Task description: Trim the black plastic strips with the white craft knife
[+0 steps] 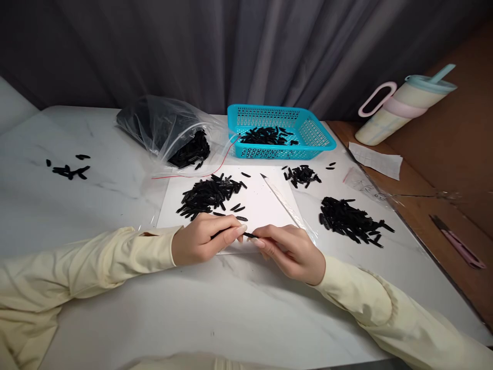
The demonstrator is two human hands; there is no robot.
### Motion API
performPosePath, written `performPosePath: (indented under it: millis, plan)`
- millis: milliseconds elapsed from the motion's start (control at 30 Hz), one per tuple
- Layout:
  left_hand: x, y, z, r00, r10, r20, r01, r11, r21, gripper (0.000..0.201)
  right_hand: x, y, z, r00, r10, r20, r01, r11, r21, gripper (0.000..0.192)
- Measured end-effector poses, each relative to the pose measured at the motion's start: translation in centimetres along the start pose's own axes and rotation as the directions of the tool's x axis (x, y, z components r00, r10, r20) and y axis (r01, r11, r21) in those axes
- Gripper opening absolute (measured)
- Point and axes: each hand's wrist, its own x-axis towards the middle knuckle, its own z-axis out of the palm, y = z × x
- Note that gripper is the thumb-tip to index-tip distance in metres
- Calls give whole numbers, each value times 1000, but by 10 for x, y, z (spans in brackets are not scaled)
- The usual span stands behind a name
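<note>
Head view: both hands meet at the near edge of a white paper sheet (262,203) on the marble table (231,308). The left hand (204,237) is closed around a thin black strip (249,235), thumb and forefinger pinching it near its tip; the right hand (290,249) has its fingers drawn together, fingertips touching the strip's free end. Just beyond the hands lies a loose pile of the same black strips (210,195) on the sheet, with a white ruler-like blade (281,200) slanting beside it. A larger sorted heap (350,221) sits to the right, a small cluster (302,176) near the turquoise basket (277,131), and an open plastic bag (173,133) behind. To work this piece well, I judge that the pinch should stay close to the tip, so the slender strip does not flex or slip, and that the wrists should rest on the table for steadiness.
</note>
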Motion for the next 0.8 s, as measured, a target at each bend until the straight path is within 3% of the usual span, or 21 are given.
performPosePath:
  millis: [367,600,800]
  plan:
    - [0,-1,0,999,40,21,-41,998,42,24,1,-1,0,999,-35,-10,35,999,-21,12]
    - [0,-5,-3,981,179,77,-187,976,110,20,0,0,1,995,-84,-47,83,996,-34,12]
    - [-1,-6,-2,974,214,67,-222,966,130,17,1,0,1,992,-105,-71,104,994,-28,10]
